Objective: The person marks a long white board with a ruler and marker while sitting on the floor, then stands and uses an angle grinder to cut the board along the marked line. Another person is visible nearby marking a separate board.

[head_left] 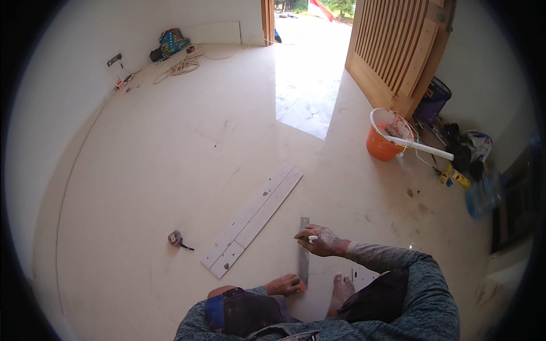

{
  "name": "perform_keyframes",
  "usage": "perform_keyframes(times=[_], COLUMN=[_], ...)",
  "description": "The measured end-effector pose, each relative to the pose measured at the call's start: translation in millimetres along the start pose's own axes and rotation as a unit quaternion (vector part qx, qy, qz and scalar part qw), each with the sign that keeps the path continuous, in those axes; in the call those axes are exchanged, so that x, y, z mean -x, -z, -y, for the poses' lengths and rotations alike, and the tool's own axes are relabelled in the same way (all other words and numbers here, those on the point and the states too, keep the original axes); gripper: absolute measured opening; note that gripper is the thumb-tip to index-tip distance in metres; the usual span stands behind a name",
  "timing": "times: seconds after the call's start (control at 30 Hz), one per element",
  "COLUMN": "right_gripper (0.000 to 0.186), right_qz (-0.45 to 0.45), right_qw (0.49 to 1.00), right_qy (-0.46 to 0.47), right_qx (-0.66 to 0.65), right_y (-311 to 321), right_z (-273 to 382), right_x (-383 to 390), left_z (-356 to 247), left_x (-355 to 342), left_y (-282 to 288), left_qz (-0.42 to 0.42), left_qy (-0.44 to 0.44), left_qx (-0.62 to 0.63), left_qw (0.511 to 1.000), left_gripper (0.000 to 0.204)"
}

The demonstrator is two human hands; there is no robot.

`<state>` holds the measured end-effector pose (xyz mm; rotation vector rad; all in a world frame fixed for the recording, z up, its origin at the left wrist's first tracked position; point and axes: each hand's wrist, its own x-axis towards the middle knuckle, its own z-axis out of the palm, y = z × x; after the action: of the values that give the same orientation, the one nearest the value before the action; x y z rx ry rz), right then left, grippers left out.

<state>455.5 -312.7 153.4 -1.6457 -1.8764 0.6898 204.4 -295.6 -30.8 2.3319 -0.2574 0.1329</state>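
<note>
Your left hand [283,284] meets the near end of the metal ruler [304,266], perhaps steadying it, grip unclear, while your right hand [324,240] clasps a white-ended tool [313,239] over its far part, right of the pale strips [259,220].

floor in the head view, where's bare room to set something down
Bare floor lies between the coiled cord and the tape measure, and between the pale strips and the orange bucket. It is crowded right of the bucket, with yellow items and a clear bottle, and at the metal ruler, by the left hand and right hand.
</note>
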Motion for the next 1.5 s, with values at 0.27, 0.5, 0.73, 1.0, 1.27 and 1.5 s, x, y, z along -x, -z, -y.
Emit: perform_keyframes(times=[0.27,0.5,0.73,1.0,1.27,1.5], right_gripper=[0.024,0.028,0.028,0.025,0.021,0.03], right_qz=[0.082,0.189,0.253,0.287,0.269,0.041], right_qw=[0.995,0.974,0.954,0.939,0.927,0.985], right_qy=[-0.056,-0.11,-0.094,-0.066,-0.058,-0.166], right_qx=[0.023,0.063,0.126,0.179,0.255,-0.013], right_y=[9.1,5.7,0.4,-7.6,1.5,25.3], right_z=[-9.2,-19.2,0.9,-0.6,-16.7,-22.1], right_x=[6.6,5.0,-2.0,-5.3,-3.7,-12.9], left_z=[-13.4,-6.3,-22.4,-37.4,-45.9,-39.0], left_x=[-4.8,-45.0,-59.4,-53.3,-49.4,-34.2], left_y=[10.0,77.2,153.9,146.5,154.8,177.8], left_qz=[-0.048,-0.35,-0.296,-0.349,-0.463,-0.541], left_qy=[-0.016,0.232,0.251,0.28,0.303,0.291], left_qx=[-0.008,0.029,0.219,0.289,0.213,0.395], left_qw=[0.999,0.907,0.895,0.846,0.805,0.683], left_gripper=[0.035,0.051,0.031,0.023,0.023,0.022])
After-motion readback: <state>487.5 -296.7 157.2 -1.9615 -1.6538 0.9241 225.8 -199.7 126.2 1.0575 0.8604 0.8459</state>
